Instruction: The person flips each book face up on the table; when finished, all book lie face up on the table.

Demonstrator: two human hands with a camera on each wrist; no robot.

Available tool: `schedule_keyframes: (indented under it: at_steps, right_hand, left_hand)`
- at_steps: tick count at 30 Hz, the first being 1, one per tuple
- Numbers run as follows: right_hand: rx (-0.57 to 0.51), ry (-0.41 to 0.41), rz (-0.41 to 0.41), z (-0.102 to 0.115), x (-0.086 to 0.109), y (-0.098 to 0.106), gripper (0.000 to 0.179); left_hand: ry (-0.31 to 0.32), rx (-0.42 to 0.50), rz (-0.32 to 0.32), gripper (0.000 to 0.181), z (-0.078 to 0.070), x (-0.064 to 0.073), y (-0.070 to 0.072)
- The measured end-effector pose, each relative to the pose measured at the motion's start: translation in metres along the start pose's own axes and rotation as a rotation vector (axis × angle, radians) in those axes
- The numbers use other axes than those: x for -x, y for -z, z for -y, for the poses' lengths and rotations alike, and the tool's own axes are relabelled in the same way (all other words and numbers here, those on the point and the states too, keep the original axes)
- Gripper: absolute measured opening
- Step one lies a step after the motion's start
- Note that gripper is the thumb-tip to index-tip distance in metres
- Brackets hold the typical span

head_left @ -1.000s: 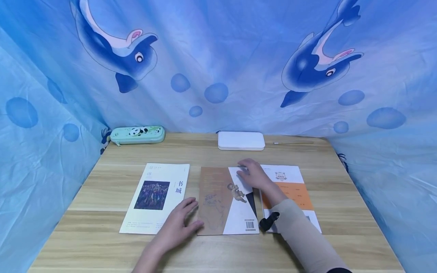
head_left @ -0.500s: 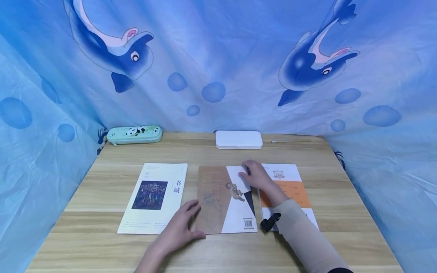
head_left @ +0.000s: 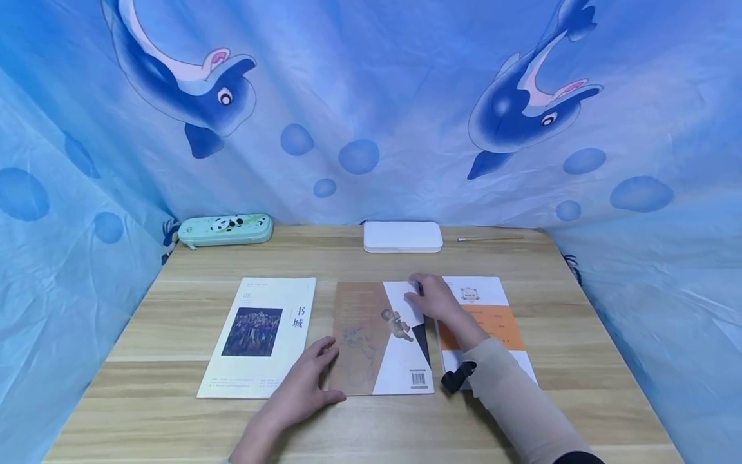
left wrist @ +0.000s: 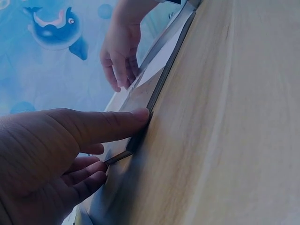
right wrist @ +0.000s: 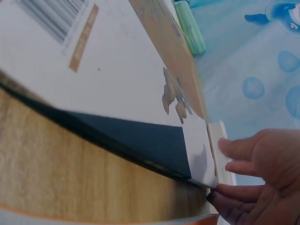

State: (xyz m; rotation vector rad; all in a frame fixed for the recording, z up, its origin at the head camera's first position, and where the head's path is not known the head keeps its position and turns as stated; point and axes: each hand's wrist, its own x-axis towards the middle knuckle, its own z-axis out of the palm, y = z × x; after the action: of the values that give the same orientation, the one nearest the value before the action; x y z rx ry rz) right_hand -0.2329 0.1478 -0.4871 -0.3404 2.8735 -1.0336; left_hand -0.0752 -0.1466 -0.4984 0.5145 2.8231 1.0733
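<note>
A magazine, brown and white with a baby figure and a barcode, lies flat in the middle of the table. My left hand is at its near left corner. In the left wrist view the thumb touches the front edge, while the fingertips meet the left edge. At the far right corner is my right hand. Its lower fingers touch that corner in the right wrist view, with the thumb held apart above.
A cream magazine lies left, partly behind my left hand. An orange-and-white booklet lies right, under my right forearm. Along the back are a green pencil case, a white case and a pencil. A dolphin-print curtain surrounds the table.
My left thumb has slid from over the magazine's corner to its front edge. My right hand has shifted slightly right, to the magazine's right edge. The head view has turned a little.
</note>
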Motion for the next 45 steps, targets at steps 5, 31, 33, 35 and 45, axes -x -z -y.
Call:
schedule_keyframes:
  at_steps: [5, 31, 33, 35, 45]
  right_hand:
    - [-0.035, 0.002, -0.022, -0.003, -0.002, 0.003, 0.042]
    - [0.013, 0.308, 0.091, -0.039, 0.006, 0.03, 0.05]
    - [0.004, 0.294, 0.101, -0.041, 0.006, 0.031, 0.049]
    - [-0.005, 0.271, 0.108, -0.041, 0.006, 0.032, 0.048]
    - [-0.076, 0.185, 0.093, -0.043, 0.007, 0.032, 0.046]
  left_hand:
    - [0.007, 0.005, 0.007, 0.089, 0.0, 0.0, 0.0]
    - [-0.001, 0.03, 0.003, 0.086, 0.003, 0.007, -0.005]
    - [0.004, 0.038, 0.004, 0.089, 0.003, 0.007, -0.006]
    - [0.014, 0.053, 0.006, 0.091, 0.003, 0.007, -0.006]
    - [0.042, 0.109, -0.008, 0.088, 0.004, 0.009, -0.008]
